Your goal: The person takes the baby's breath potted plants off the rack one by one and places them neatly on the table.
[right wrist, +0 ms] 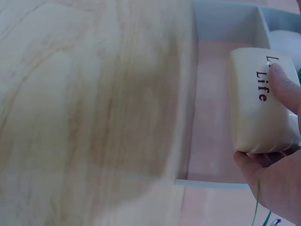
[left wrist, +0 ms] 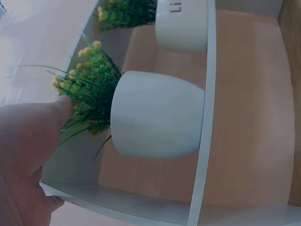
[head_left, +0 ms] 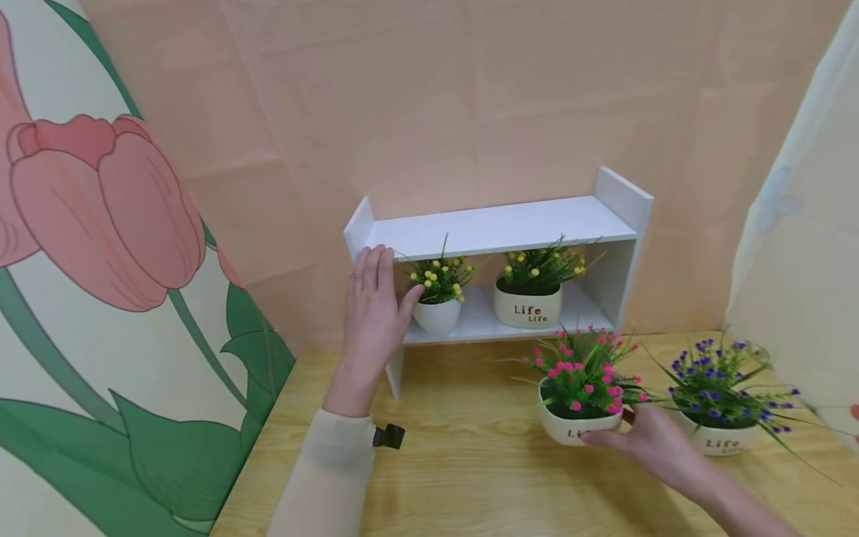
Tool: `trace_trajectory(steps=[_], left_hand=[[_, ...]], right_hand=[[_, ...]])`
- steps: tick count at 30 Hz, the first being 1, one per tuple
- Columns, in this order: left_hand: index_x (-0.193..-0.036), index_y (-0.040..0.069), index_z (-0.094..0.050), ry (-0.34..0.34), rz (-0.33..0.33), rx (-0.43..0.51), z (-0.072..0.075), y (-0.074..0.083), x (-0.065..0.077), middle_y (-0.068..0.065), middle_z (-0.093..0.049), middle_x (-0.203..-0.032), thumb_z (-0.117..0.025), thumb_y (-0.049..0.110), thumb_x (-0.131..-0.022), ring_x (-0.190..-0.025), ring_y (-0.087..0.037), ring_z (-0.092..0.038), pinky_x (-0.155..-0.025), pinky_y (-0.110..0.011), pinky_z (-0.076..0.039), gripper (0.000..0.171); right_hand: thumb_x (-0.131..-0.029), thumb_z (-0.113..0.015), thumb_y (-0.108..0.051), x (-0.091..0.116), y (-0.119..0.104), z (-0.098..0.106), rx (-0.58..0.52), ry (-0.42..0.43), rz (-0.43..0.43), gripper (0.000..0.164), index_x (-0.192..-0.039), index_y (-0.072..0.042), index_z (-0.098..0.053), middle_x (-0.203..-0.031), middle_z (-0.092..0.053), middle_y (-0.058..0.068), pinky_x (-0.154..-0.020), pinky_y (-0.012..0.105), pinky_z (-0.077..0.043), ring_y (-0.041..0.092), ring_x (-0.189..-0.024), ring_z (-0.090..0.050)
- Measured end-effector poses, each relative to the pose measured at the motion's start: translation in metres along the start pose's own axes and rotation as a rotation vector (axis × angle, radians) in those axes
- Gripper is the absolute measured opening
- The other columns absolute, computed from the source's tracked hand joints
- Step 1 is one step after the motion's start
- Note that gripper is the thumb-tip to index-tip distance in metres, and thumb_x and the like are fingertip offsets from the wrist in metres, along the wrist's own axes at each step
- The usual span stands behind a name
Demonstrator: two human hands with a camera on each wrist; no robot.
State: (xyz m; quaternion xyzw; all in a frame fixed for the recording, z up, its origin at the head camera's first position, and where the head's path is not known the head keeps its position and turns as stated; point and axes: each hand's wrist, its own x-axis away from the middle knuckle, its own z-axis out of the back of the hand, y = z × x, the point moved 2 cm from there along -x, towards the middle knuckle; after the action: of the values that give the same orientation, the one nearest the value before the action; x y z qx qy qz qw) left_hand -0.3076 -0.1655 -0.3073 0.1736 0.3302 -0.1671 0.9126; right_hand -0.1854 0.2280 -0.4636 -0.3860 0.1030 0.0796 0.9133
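My right hand (head_left: 661,445) grips a potted plant with pink flowers (head_left: 580,380) from its right side, thumb across the front lettering. In the right wrist view its cream pot (right wrist: 249,108) appears clear of the wooden surface. My left hand (head_left: 376,321) rests on the left front edge of a white two-tier shelf (head_left: 496,227), fingers straight and thumb out to the side. On the shelf's lower board stand a small round white pot with yellow flowers (head_left: 438,317) and, to its right, a wider "Life" pot with yellow flowers (head_left: 526,307).
A "Life" pot with purple flowers (head_left: 725,436) stands on the wooden table (head_left: 463,462) at the right, just beyond my right hand. The shelf stands against a pinkish backdrop (head_left: 470,97). A tulip-printed panel (head_left: 101,224) rises along the left.
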Motion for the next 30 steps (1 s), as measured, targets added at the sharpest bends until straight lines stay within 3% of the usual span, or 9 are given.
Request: trace_trajectory(steps=[2,5,8,11,13,14,17,24,30], left_hand=[[-0.169,0.005,-0.029,0.0,0.0,0.0,0.0,0.0,0.0,-0.015,-0.03,-0.174,-0.065,0.047,-0.111,-0.168,-0.033,-0.012,-0.137,-0.047,-0.012,0.08],[-0.169,0.005,-0.029,-0.001,-0.001,-0.005,0.0,0.0,0.0,-0.015,-0.03,-0.174,-0.065,0.047,-0.111,-0.168,-0.033,-0.012,-0.137,-0.047,-0.011,0.08],[-0.169,0.005,-0.029,0.001,-0.001,-0.01,0.0,0.0,0.0,-0.015,-0.03,-0.174,-0.065,0.047,-0.111,-0.168,-0.033,-0.013,-0.137,-0.047,-0.012,0.08],[-0.17,0.005,-0.029,0.001,0.001,-0.013,0.0,-0.001,0.0,-0.015,-0.029,-0.174,-0.065,0.047,-0.111,-0.168,-0.033,-0.012,-0.137,-0.047,-0.012,0.08],[-0.17,0.004,-0.029,0.001,0.001,-0.013,-0.001,-0.001,0.0,-0.015,-0.029,-0.174,-0.064,0.047,-0.111,-0.168,-0.033,-0.012,-0.137,-0.047,-0.012,0.081],[-0.17,0.004,-0.029,0.0,0.002,-0.013,0.0,-0.001,0.0,-0.015,-0.029,-0.175,-0.064,0.048,-0.111,-0.168,-0.033,-0.012,-0.137,-0.047,-0.012,0.081],[-0.17,0.004,-0.029,0.001,0.001,-0.014,-0.001,-0.001,0.0,-0.015,-0.029,-0.175,-0.064,0.048,-0.112,-0.168,-0.033,-0.012,-0.137,-0.047,-0.011,0.081],[-0.169,0.004,-0.029,0.004,-0.002,-0.013,0.0,-0.001,0.0,-0.015,-0.03,-0.174,-0.065,0.047,-0.111,-0.168,-0.032,-0.012,-0.137,-0.046,-0.012,0.08],[-0.17,0.005,-0.028,-0.001,0.001,-0.012,0.0,-0.001,0.0,-0.014,-0.029,-0.175,-0.064,0.048,-0.112,-0.169,-0.032,-0.011,-0.137,-0.045,-0.01,0.081]], right_hand=[[-0.08,-0.102,-0.035,-0.001,0.004,-0.003,-0.02,0.005,0.032,0.084,-0.146,0.001,-0.065,-0.133,-0.075,0.024,-0.079,0.018,-0.056,0.028,-0.106,-0.075],[-0.078,-0.103,-0.032,-0.002,0.009,-0.008,-0.025,0.009,0.064,0.092,-0.151,0.003,-0.059,-0.14,-0.071,0.024,-0.098,0.022,-0.056,0.045,-0.129,-0.066],[-0.078,-0.103,-0.033,-0.003,0.013,-0.011,-0.018,0.003,0.075,0.1,-0.156,0.004,-0.053,-0.143,-0.068,0.027,-0.1,0.032,-0.058,0.05,-0.131,-0.065],[-0.077,-0.103,-0.035,-0.005,0.017,-0.014,-0.011,0.002,0.085,0.107,-0.161,0.002,-0.048,-0.148,-0.065,0.027,-0.103,0.032,-0.057,0.049,-0.133,-0.063],[-0.077,-0.103,-0.037,-0.006,0.02,-0.015,-0.009,0.001,0.084,0.107,-0.161,0.0,-0.049,-0.15,-0.064,0.025,-0.102,0.023,-0.053,0.046,-0.134,-0.062],[-0.077,-0.103,-0.036,-0.006,0.021,-0.016,-0.015,0.002,0.087,0.107,-0.161,0.0,-0.048,-0.151,-0.063,0.025,-0.104,0.025,-0.054,0.046,-0.135,-0.06],[-0.077,-0.104,-0.035,-0.006,0.024,-0.017,-0.013,0.002,0.09,0.106,-0.161,0.001,-0.048,-0.152,-0.062,0.026,-0.104,0.029,-0.055,0.046,-0.136,-0.06],[-0.077,-0.104,-0.036,-0.005,0.034,-0.017,0.034,0.0,0.062,0.103,-0.158,0.002,-0.052,-0.144,-0.067,0.028,-0.096,0.024,-0.055,0.043,-0.129,-0.065],[-0.078,-0.103,-0.037,-0.004,0.045,-0.017,0.066,0.003,0.016,0.1,-0.157,0.001,-0.054,-0.134,-0.072,0.028,-0.079,0.027,-0.056,0.021,-0.1,-0.067]])
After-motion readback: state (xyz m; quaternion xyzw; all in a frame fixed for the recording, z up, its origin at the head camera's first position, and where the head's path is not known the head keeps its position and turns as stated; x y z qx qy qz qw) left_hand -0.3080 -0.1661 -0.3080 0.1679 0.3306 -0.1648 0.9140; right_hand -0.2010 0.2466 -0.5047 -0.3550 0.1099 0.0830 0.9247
